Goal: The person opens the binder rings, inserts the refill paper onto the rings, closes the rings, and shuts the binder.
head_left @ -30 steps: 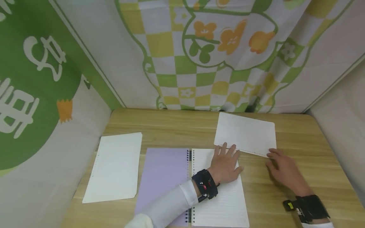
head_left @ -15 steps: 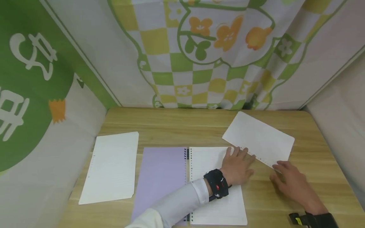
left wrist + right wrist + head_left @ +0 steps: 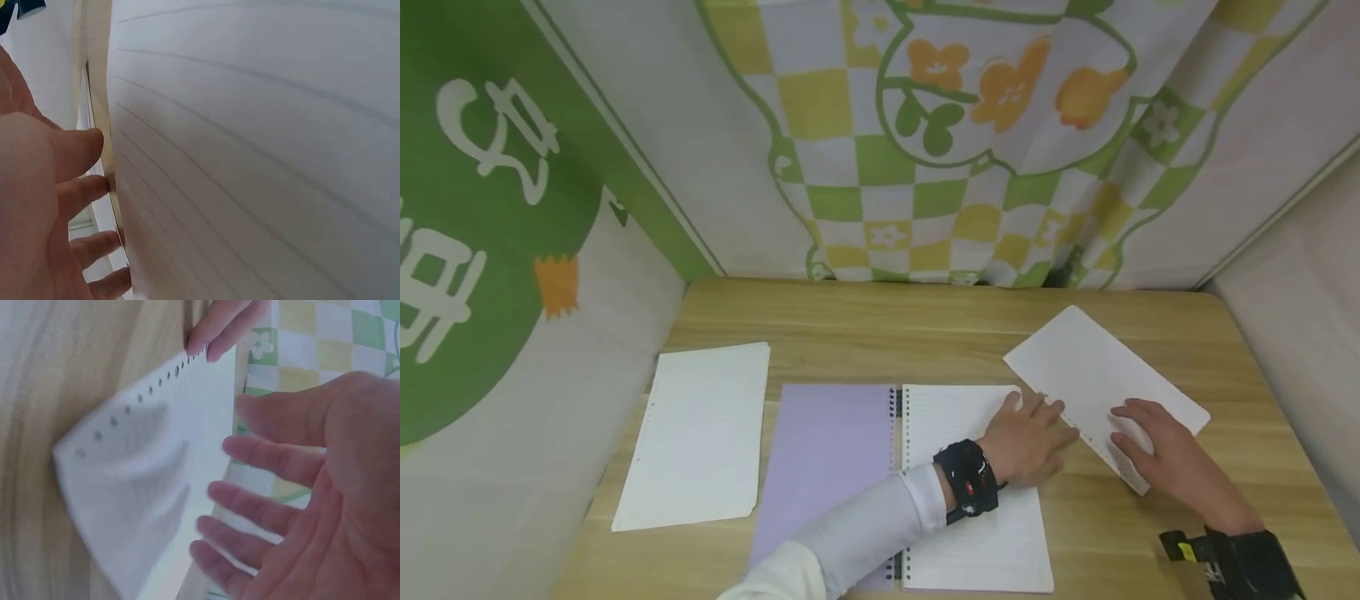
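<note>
A loose white sheet (image 3: 1093,371) with a row of punched holes lies slanted on the table, right of an open spiral notebook. My left hand (image 3: 1030,437) reaches across the notebook's lined page (image 3: 973,542), fingertips at the sheet's holed edge. In the right wrist view, two left fingers (image 3: 222,328) touch that edge. Over the sheet's right part hovers my right hand (image 3: 1172,454), fingers spread and relaxed, holding nothing; its shadow falls on the paper (image 3: 125,494). The left wrist view shows the left fingers (image 3: 94,247) loosely extended beside the lined page (image 3: 250,156).
The notebook's purple cover (image 3: 827,467) lies flat left of the black spiral binding. Farther left rests a small stack of loose sheets (image 3: 700,442). A patterned curtain (image 3: 940,200) hangs behind the wooden table (image 3: 865,329).
The loose sheet has turned clockwise and shifted right. My left hand has slid right across the page. The right hand has left the sheet's corner and is now over the paper.
</note>
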### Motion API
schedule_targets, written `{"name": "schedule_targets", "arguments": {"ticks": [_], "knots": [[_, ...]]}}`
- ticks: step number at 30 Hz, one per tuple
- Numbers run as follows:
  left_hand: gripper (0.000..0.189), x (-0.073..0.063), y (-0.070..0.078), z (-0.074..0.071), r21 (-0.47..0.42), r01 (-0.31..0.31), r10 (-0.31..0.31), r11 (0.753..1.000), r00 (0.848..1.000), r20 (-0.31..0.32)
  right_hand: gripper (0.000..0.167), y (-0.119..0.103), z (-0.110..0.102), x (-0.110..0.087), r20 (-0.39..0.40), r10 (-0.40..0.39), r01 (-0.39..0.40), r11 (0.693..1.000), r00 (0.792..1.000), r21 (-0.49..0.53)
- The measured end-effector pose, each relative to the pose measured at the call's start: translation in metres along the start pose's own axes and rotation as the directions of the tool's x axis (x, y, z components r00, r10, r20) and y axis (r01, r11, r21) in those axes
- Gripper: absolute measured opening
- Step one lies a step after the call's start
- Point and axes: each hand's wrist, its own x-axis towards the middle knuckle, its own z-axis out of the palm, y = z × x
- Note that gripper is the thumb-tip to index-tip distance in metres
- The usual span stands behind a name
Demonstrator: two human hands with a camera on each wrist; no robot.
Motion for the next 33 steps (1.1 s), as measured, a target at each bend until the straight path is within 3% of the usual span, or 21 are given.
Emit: {"name": "schedule_targets", "arguments": {"ticks": [5,15,23,33], "knots": [[0.053,-0.004,0.001,0.003,-0.010,-0.046,0.046,0.999,0.999,0.008,0.038,0.003,0.005,0.015,0.041,-0.004,0.004,1.000,0.999,0.002],[0.042,-0.018,0.003,0.000,-0.075,-0.126,0.126,0.989,0.992,-0.011,0.061,0.008,0.013,0.021,0.172,0.105,-0.105,0.994,0.980,-0.009],[0.041,-0.028,0.001,0.005,-0.134,-0.135,0.131,0.982,0.991,-0.035,0.065,-0.003,0.021,0.014,0.158,0.129,-0.106,0.983,0.979,-0.148],[0.050,-0.042,0.018,0.007,-0.114,-0.161,0.159,0.980,0.987,-0.020,0.066,-0.009,0.030,-0.012,0.107,0.162,-0.134,0.963,0.981,-0.234]]}}
